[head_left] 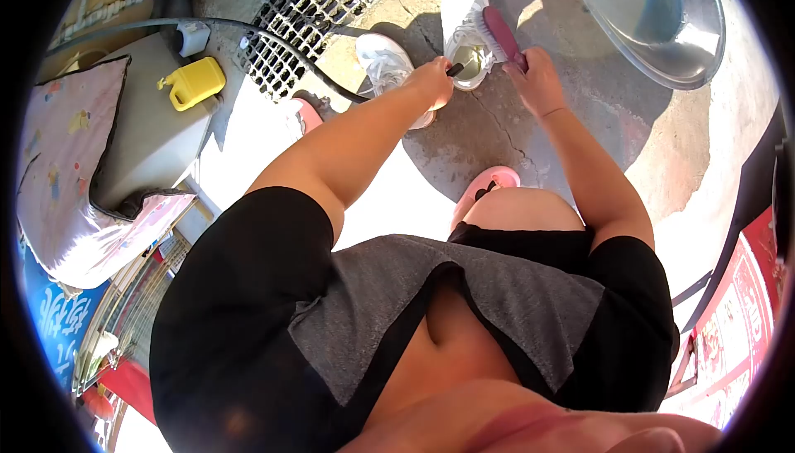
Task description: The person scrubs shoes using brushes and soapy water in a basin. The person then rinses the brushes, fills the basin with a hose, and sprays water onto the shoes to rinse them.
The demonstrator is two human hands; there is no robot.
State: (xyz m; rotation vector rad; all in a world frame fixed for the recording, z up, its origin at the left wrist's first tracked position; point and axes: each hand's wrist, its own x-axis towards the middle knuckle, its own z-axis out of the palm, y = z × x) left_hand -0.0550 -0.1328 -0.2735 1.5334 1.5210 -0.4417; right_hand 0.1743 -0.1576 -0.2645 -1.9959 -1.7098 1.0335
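My left hand point(431, 82) is closed around a black hose point(323, 76), whose end pokes out over the opening of a white sneaker point(464, 6). The fingers of my right hand point(537, 84) wrap the handle of a dark pink scrub brush point(502, 32). Its pale bristles face the sneaker's laces and appear to touch its right side. A second white sneaker point(383, 60) stands to the left, partly hidden behind my left hand and forearm. Whether water runs from the hose I cannot make out.
A metal basin point(700, 47) stands at the upper right. A metal grate point(286, 31) lies at the upper left, with the hose crossing it. Further left are a yellow jug point(199, 83) and a patterned cloth point(70, 130). Pink slippers point(497, 178) are on the ground below.
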